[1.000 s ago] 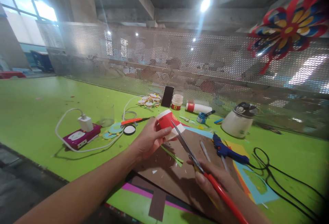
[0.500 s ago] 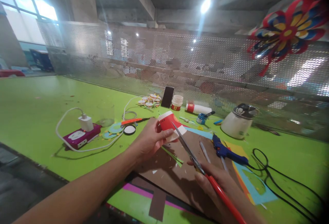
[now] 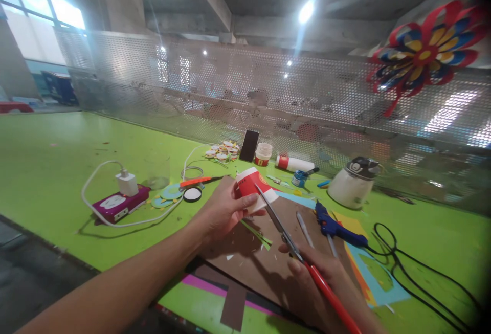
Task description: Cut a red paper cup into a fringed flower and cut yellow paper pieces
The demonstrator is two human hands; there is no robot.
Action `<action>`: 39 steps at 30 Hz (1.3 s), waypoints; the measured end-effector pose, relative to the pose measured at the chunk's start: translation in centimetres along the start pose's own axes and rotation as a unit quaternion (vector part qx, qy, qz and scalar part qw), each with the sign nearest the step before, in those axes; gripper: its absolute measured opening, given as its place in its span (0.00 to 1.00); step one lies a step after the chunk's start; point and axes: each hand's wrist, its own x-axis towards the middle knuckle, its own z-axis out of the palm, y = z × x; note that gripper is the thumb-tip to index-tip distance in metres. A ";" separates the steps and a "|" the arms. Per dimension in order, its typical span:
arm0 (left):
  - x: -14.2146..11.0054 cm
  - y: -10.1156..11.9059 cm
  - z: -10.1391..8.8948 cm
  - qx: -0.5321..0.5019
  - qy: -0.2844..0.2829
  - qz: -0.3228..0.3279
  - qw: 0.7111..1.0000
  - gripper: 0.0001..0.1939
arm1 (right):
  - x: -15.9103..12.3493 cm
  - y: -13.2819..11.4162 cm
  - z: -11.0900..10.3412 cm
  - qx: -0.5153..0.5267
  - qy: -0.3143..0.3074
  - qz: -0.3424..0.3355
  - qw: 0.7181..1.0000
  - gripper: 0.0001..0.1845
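My left hand (image 3: 224, 211) is closed around a red and white paper cup (image 3: 253, 185), held on its side just above a brown card sheet (image 3: 264, 262). My right hand (image 3: 326, 277) grips red-handled scissors (image 3: 303, 260), and their blades reach up and left to the cup's rim. Thin green paper strips (image 3: 258, 234) lie on the brown sheet under the cup.
On the green table (image 3: 57, 170): a blue glue gun (image 3: 333, 227) with black cord, a white kettle (image 3: 353, 183), a glue bottle (image 3: 295, 163), a black phone (image 3: 249, 145), a magenta power bank with charger (image 3: 117, 202), coloured paper sheets (image 3: 378, 272). A perforated metal screen (image 3: 230, 88) stands behind.
Hands, cup and scissors hold nearly the same pose. The view has shifted slightly, so everything sits a little lower and left.
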 end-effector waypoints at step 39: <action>-0.4 -0.2 1.0 0.008 -0.006 0.008 1.000 0.26 | -0.4 -1.1 0.1 0.125 -0.015 0.046 0.991 0.33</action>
